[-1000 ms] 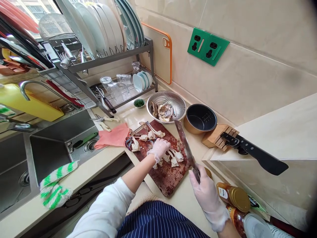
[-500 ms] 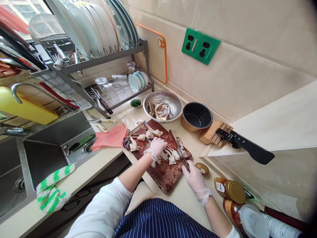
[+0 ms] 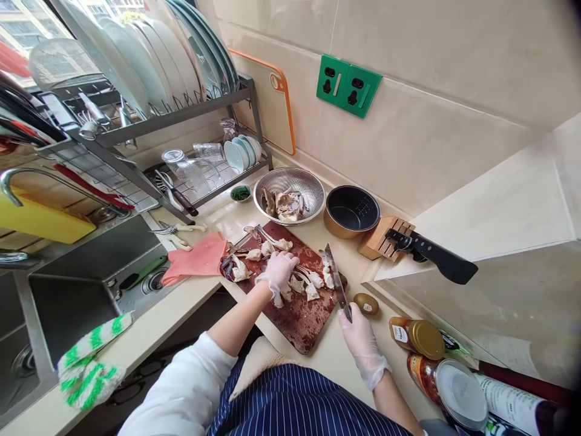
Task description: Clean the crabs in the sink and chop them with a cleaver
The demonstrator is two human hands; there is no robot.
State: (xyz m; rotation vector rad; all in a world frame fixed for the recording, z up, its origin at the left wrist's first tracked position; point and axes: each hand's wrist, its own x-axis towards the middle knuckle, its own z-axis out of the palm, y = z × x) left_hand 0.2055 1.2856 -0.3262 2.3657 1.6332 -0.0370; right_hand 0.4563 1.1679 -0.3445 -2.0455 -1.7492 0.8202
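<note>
In a clear plastic glove, my right hand [image 3: 358,339] is closed round the handle of a knife [image 3: 338,280], its blade pointing away over the right edge of the board. My left hand [image 3: 278,274], also gloved, curls its fingers down on a piece of cut crab; the fingertips are partly hidden. Several crab pieces [image 3: 312,292] with white meat and legs lie just right of that hand. More crab pieces [image 3: 240,269] lie at the board's far left. Beneath all this is a dark red cutting board [image 3: 299,330], wet and speckled. Small white crab bits [image 3: 327,275] sit left of the blade.
Behind the board stand a steel colander [image 3: 313,188] with crab parts and a black-lined pot [image 3: 349,212]. A knife block [image 3: 379,239], a kiwi [image 3: 367,303] and jars [image 3: 424,339] line the right. Left are a pink glove [image 3: 197,260], sink [image 3: 68,303] and dish rack [image 3: 181,109].
The knife and my right hand have shifted right across the board, away from the crab legs, with small crab bits beside the blade. My left hand stays on the crab. The view has turned slightly.
</note>
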